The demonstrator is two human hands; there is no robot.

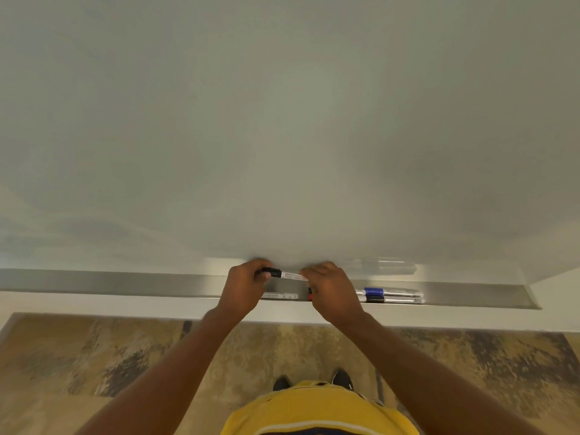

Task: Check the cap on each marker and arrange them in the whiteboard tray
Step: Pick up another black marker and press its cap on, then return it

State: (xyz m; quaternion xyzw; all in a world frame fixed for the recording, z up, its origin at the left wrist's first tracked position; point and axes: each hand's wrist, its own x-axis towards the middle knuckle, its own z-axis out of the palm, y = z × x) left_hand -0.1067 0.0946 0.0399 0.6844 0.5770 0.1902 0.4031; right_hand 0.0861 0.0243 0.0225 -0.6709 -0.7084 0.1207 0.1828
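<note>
Above both hands I see the broad, pale grey-white whiteboard [282,120], which fills most of the view. Below the arms lies a mottled tan and dark patterned floor [94,356]. A long brushed-metal whiteboard tray [125,282] runs along the board's lower edge, passing behind both hands and stretching out to either side of them.

My left hand [243,288] is clenched around the black cap end of a white-barrelled black-capped marker [287,274], and my right hand [332,290] grips the other end of the same barrel, so the marker is held level between the two hands just above the tray, close to the board.

To the right of my right hand two markers lie side by side in the tray: a white marker with a blue cap [387,291] further from me, and a white marker with a black cap [390,299] nearer, touching or nearly touching it. Between my hands, under the held marker, a white marker barrel with printed text [281,296] rests in the tray, and a small red cap [309,293] shows at the edge of my right hand; I cannot tell which marker it belongs to.
</note>
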